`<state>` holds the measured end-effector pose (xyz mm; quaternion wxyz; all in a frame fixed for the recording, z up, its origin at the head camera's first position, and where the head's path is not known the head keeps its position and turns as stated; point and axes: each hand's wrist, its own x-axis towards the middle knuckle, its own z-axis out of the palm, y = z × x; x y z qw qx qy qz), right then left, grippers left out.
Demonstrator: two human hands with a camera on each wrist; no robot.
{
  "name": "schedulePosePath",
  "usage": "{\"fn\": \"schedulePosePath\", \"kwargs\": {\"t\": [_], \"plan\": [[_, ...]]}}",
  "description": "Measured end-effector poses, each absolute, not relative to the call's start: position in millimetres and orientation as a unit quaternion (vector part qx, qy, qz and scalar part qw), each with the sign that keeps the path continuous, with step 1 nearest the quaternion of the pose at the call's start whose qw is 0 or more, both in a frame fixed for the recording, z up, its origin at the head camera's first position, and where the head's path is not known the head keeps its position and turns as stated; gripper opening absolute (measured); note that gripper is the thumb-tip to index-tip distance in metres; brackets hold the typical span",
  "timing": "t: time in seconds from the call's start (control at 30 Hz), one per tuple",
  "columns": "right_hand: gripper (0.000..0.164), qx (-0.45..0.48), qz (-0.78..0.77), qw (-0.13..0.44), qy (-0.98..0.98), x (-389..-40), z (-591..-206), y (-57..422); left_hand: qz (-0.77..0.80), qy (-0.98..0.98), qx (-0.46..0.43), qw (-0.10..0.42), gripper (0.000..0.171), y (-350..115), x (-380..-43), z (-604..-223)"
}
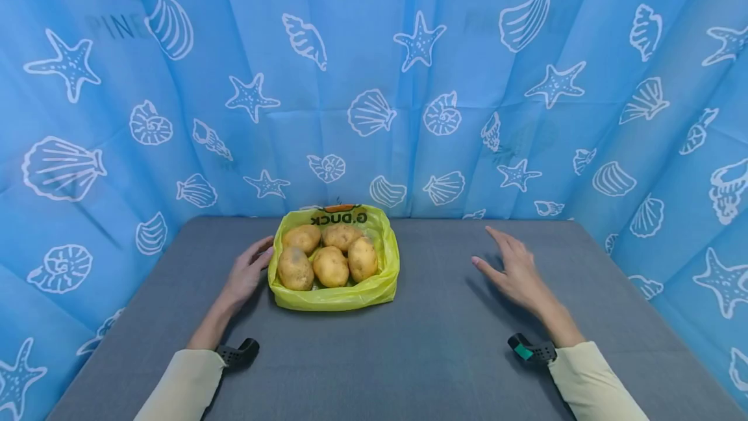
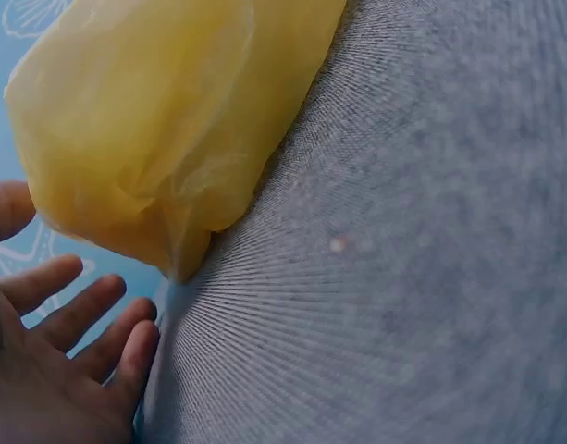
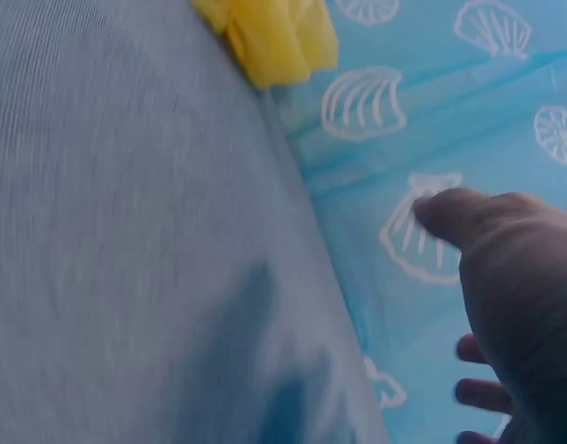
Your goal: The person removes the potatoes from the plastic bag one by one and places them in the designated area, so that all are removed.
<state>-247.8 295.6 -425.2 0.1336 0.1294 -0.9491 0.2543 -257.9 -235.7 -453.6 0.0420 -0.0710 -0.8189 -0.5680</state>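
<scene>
A yellow-green plastic bag with its top folded open stands toward the far side of the table, left of centre. Several potatoes lie inside it. Beside the bag's left wall is my left hand, fingertips right at the plastic. In the left wrist view its fingers are spread and hold nothing, just below the bag's bulging corner. My right hand hovers over the right half of the table, well apart from the bag, with thumb and fingers extended and nothing in them.
A grey cloth covers the table. Close behind its far edge hangs a blue curtain with white shells and starfish, which also runs along both sides. Each wrist wears a black strap with a small camera.
</scene>
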Motion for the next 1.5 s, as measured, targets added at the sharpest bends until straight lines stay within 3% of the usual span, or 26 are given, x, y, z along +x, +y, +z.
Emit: {"fn": "schedulePosePath", "kwargs": {"t": [0.13, 0.5, 0.93, 1.5], "plan": [[0.074, 0.143, 0.294, 0.109, -0.939, -244, -420, 286, -0.586, -0.807, -0.063, 0.028, 0.057, -235, -258, -456], [0.067, 0.202, 0.342, 0.107, -0.912, -238, -409, 253, -0.596, -0.800, -0.066, 0.023, 0.059, -236, -259, -467], [0.071, 0.278, 0.415, 0.077, -0.863, -247, -388, 171, -0.595, -0.801, -0.068, 0.018, 0.058, -236, -258, -466], [0.067, 0.328, 0.398, 0.069, -0.854, -259, -405, 109, -0.595, -0.801, -0.064, 0.016, 0.056, -238, -261, -464]]}}
